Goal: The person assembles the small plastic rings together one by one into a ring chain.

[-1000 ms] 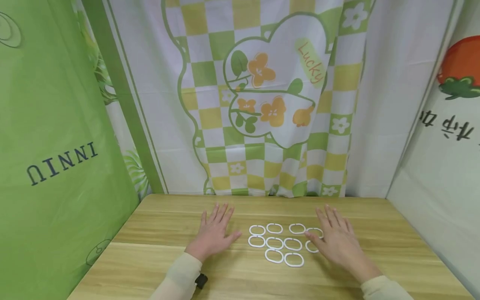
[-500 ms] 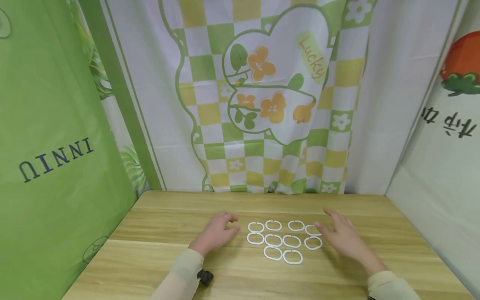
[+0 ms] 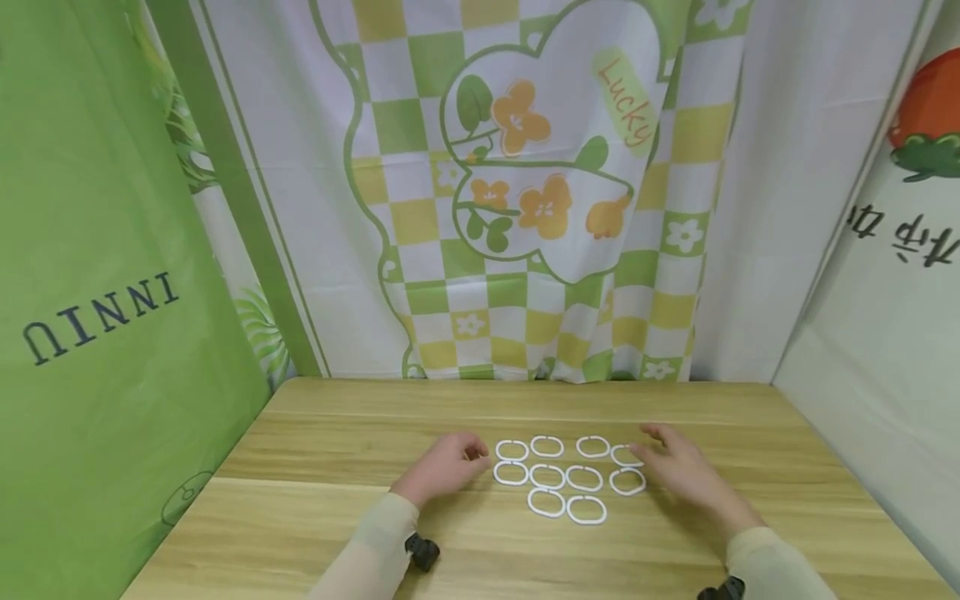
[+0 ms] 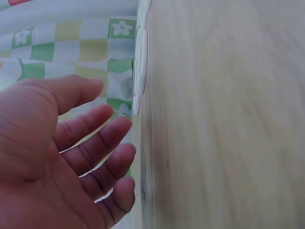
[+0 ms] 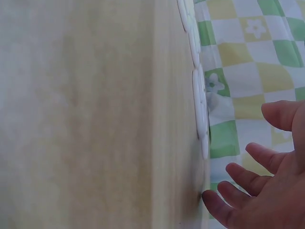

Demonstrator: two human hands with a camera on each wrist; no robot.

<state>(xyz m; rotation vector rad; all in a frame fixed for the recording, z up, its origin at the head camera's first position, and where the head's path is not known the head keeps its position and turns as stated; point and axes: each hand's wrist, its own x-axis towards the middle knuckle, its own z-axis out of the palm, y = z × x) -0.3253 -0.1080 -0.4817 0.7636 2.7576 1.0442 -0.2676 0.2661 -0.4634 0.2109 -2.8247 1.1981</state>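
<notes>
Several white oval plastic rings point(image 3: 587, 522), most with a small split visible, lie flat in loose rows on the wooden table. My left hand point(image 3: 446, 467) is just left of the rows, fingers loosely bent and holding nothing. On the other side, my right hand point(image 3: 686, 475) has its thumb over or beside the far right ring point(image 3: 613, 454); whether they touch I cannot tell. From the left wrist, the rings point(image 4: 141, 67) appear edge-on beyond bent, parted fingers point(image 4: 116, 136). The right wrist view has the rings point(image 5: 199, 105) edge-on too, with that hand point(image 5: 271, 181) holding nothing.
The wooden table point(image 3: 300, 517) reaches back to a checked green, yellow and white curtain point(image 3: 420, 221). A green curtain point(image 3: 112, 433) hangs at the left and a white one point(image 3: 885, 358) at the right. Dark wrist devices point(image 3: 422, 552) are worn on both arms.
Both hands, first spread flat beside the rings, have lifted and their fingers have bent. The left hand has shifted slightly right, nearer the rings. The rings keep their arrangement.
</notes>
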